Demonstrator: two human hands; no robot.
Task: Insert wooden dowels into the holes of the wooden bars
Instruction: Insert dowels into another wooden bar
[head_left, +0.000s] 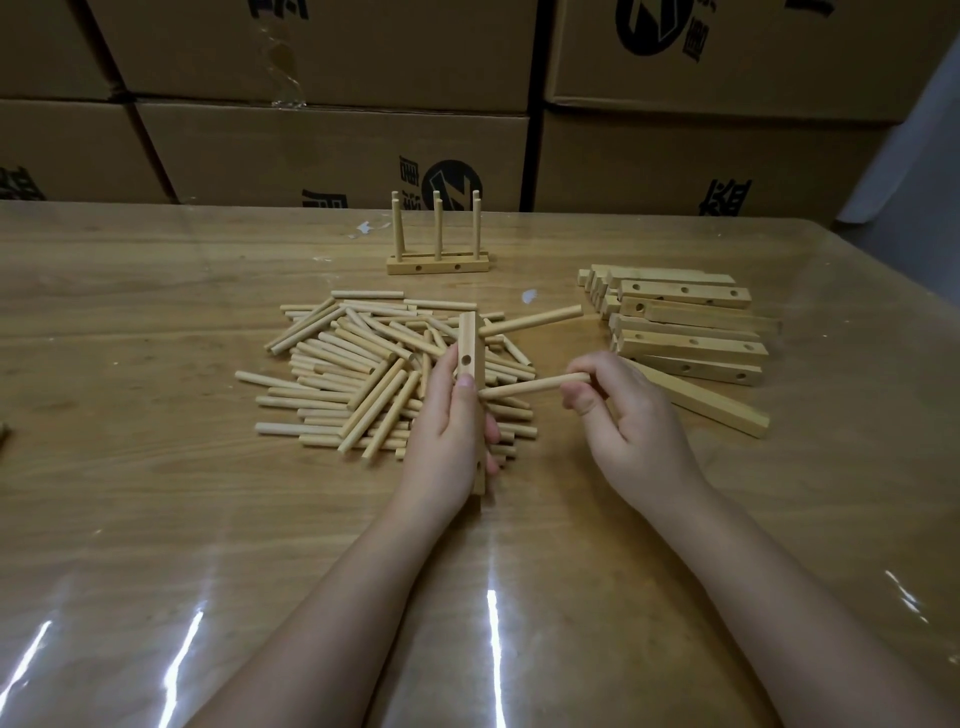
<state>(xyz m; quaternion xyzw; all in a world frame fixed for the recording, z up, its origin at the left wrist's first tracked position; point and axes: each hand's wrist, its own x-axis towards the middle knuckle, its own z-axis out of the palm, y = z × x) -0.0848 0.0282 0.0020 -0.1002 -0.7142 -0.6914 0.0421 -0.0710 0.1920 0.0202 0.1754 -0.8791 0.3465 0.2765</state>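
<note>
Mid-worktop, your left hand (451, 415) grips an upright bar (471, 358) with one dowel (535, 319) already seated, while your right hand (621, 410) pinches a second dowel (524, 388) against its side. Beyond lie loose dowels (363, 374), spare bars (685, 325) toward the right edge, and finished racks (438, 262) near the far edge.

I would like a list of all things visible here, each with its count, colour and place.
held bar: one, pale wood, in left hand, one dowel already in it
held dowel: one, pale wood, in right hand, tip at the bar
loose dowels: many, pale wood, pile at centre
finished assembly: bars with upright dowels, far centre
bare bars: about a dozen, pale wood, stacked at right
table: one, brown, glossy
cardboard boxes: several, brown, behind table
left hand: one
right hand: one
</note>
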